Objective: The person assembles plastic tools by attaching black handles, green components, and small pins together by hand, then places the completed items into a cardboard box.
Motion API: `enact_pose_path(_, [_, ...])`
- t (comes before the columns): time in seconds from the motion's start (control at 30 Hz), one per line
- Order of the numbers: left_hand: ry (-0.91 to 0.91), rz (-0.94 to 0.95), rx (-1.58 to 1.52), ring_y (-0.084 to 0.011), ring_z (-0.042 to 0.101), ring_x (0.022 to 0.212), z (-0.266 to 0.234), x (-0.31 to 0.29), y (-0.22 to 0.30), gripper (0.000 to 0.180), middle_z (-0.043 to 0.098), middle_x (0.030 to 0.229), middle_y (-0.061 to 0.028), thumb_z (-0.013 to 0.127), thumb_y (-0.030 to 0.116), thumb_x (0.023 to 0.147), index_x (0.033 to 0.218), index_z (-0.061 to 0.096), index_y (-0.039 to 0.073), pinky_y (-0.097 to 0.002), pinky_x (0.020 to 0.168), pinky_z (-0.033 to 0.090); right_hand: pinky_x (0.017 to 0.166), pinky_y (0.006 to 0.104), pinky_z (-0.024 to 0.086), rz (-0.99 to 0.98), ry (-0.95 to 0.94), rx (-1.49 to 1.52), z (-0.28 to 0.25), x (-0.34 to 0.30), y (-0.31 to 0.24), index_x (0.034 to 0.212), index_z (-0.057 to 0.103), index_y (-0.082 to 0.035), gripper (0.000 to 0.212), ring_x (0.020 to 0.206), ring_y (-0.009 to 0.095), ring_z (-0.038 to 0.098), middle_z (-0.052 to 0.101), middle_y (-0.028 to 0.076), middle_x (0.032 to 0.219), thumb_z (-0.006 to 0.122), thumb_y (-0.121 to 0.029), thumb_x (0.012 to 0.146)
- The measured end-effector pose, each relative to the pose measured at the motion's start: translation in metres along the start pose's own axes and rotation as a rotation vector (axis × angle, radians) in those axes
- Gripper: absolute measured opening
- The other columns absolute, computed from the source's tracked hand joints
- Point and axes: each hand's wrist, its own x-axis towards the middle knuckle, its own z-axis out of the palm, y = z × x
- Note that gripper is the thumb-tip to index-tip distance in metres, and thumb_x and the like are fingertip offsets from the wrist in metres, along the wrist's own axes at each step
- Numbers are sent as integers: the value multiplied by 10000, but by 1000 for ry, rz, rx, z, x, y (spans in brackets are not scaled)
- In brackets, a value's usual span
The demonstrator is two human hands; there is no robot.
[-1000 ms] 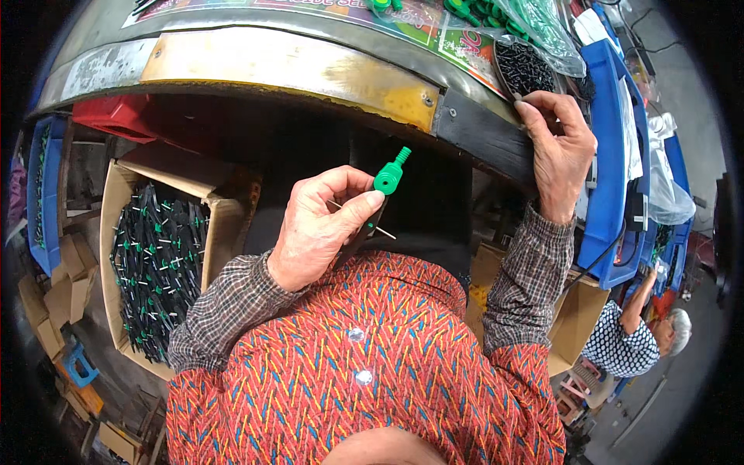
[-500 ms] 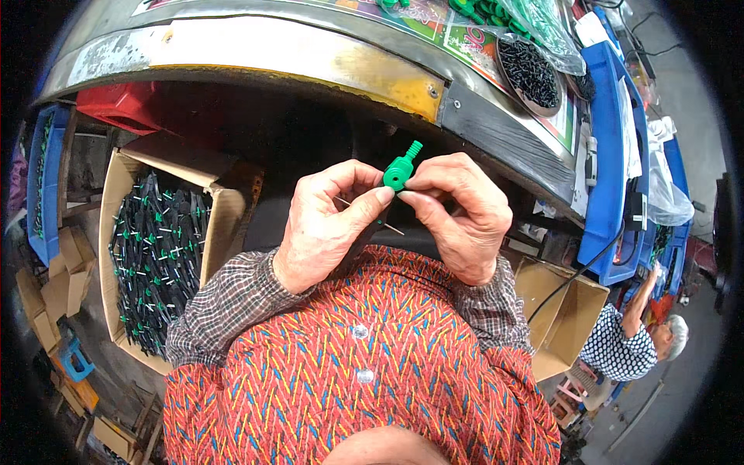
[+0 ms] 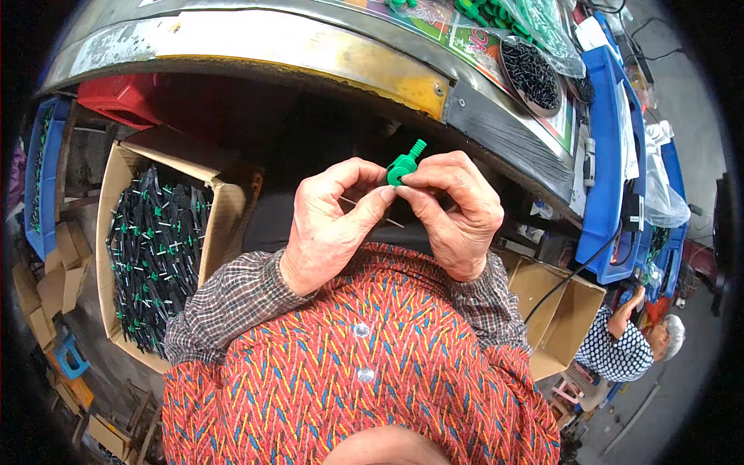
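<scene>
A green plastic fitting (image 3: 400,167), with a round body and a ribbed stem pointing up and to the right, is held in front of my chest. My left hand (image 3: 329,221) pinches the round body between thumb and forefinger. From the other side, the thumb and forefinger of my right hand (image 3: 459,213) close at the face of the same fitting, partly covering its centre. Whether a small piece sits between the right fingertips cannot be seen. Behind my hands, a thin pale rod shows in short lengths.
A metal-edged workbench (image 3: 310,54) curves ahead, bearing a dish of small black parts (image 3: 531,74) and a bag of green parts (image 3: 535,23). Left stands a cardboard box (image 3: 116,256) full of black-and-green pieces. Blue bins (image 3: 597,170), another box (image 3: 570,318) and a person (image 3: 620,349) are right.
My right thumb and forefinger have shifted slightly left onto the fitting's face, over its centre hole. The fitting has moved and turned a little; my left hand keeps its pinch.
</scene>
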Motion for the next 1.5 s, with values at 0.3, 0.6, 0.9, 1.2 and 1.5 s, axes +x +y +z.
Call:
enact_pose_path(0.3, [85, 180, 227, -49, 564, 746, 1, -5, -10, 121, 590, 860, -27, 614, 18, 876, 982, 632, -37, -200, 652, 452, 607, 245, 500, 151, 33, 147, 13, -12, 9, 847, 643, -4, 140, 719, 141, 610, 622, 81, 819, 722, 40, 739])
enact_pose_path(0.6, [118, 252, 208, -107, 647, 729, 4, -3, -10, 92, 603, 838, -69, 605, -4, 867, 937, 624, -60, -228, 645, 520, 613, 220, 526, 497, 51, 625, 19, -12, 9, 942, 547, 34, 199, 689, 97, 604, 565, 75, 895, 686, 57, 801])
enact_pose_path(0.9, [-5, 70, -95, -93, 633, 757, -2, -1, -8, 78, 638, 834, -56, 588, 12, 896, 944, 606, -46, -233, 684, 536, 576, 212, 487, 640, -107, 786, 11, 1, 8, 968, 585, 15, 161, 649, 86, 589, 624, 37, 828, 671, -51, 850])
enact_pose_path(1.2, [-39, 102, -31, -117, 642, 765, -5, -1, -6, 84, 612, 858, -68, 593, 21, 888, 929, 617, -49, -249, 688, 537, 571, 217, 478, 579, -130, 669, 10, 0, 6, 912, 599, 28, 108, 636, 81, 576, 609, 28, 770, 653, -58, 874])
enact_pose_path(1.5, [183, 489, 613, -209, 602, 771, -7, 1, 18, 399, 570, 924, -101, 759, 22, 661, 1027, 602, 47, -299, 619, 510, 596, 210, 501, 500, -46, 601, 10, 14, -8, 911, 613, 25, 89, 679, 70, 597, 627, 20, 815, 665, 8, 841])
